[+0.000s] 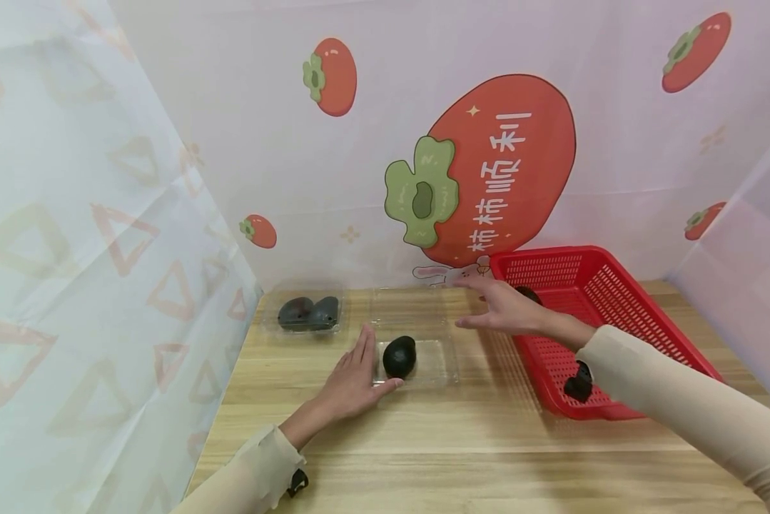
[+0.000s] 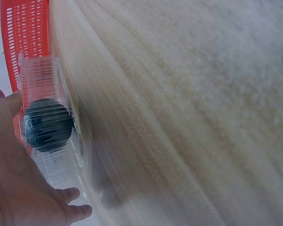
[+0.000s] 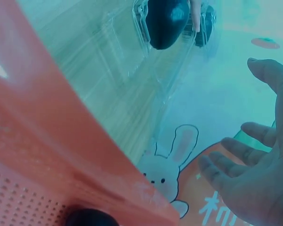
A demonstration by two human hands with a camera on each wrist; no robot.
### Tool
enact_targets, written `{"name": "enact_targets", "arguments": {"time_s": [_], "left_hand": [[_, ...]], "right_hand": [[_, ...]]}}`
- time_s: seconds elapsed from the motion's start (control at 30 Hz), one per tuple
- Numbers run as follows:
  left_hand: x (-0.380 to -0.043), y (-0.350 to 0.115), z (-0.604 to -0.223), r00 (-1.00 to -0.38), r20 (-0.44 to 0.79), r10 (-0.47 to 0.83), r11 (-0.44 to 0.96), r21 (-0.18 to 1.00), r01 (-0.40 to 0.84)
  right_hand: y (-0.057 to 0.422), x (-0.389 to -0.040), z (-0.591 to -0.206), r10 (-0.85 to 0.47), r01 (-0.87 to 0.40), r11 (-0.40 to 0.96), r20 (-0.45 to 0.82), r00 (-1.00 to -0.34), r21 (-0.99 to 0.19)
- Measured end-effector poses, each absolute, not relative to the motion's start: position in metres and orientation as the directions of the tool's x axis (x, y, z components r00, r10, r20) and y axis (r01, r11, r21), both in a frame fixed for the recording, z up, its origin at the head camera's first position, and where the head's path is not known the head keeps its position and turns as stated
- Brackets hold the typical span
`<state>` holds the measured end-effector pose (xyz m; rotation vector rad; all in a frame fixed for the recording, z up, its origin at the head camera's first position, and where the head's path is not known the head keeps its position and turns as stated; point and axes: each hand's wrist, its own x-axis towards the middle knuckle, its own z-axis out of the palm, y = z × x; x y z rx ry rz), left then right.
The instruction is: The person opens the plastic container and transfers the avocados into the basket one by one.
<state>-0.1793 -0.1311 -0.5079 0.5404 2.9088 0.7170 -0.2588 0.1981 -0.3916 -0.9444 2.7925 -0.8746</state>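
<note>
A clear plastic clamshell box (image 1: 431,360) lies unfolded on the table, its lid (image 1: 407,307) toward the back wall. One dark avocado (image 1: 399,357) sits in the left part of its base; in the left wrist view the avocado (image 2: 48,125) shows through the ridged plastic wall. Along the box's left side lies my left hand (image 1: 352,382), fingers extended and thumb near the front edge; whether it touches the plastic I cannot tell. My right hand (image 1: 503,305) hovers between the lid and the red basket, fingers spread and holding nothing, as the right wrist view also shows the hand (image 3: 259,160).
A second clear box (image 1: 270,325) at the back left holds two dark avocados (image 1: 324,313). On the right stands a red perforated basket (image 1: 680,357) with a dark avocado (image 1: 528,293) inside, partly hidden by the right arm. Printed cloth walls (image 1: 359,178) border the wooden table (image 1: 423,457).
</note>
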Motion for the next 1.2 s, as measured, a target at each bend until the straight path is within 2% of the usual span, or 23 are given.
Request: {"name": "enact_targets", "arguments": {"time_s": [0.47, 0.73, 1.2], "left_hand": [[-0.179, -0.131, -0.507, -0.934, -0.010, 0.358, 0.830, 0.463, 0.313], [-0.180, -0.131, -0.508, -0.933, -0.011, 0.358, 0.829, 0.464, 0.313], [-0.180, -0.132, -0.507, -0.932, -0.024, 0.361, 0.827, 0.471, 0.308]], "right_hand": [[0.176, -0.250, -0.398, -0.634, -0.575, 0.589, 0.117, -0.764, -0.567], [0.165, -0.245, -0.404, -0.635, -0.585, 0.616, 0.105, -0.765, -0.528], [0.148, -0.240, -0.411, -0.648, -0.569, 0.623, 0.053, -0.760, -0.536]]}}
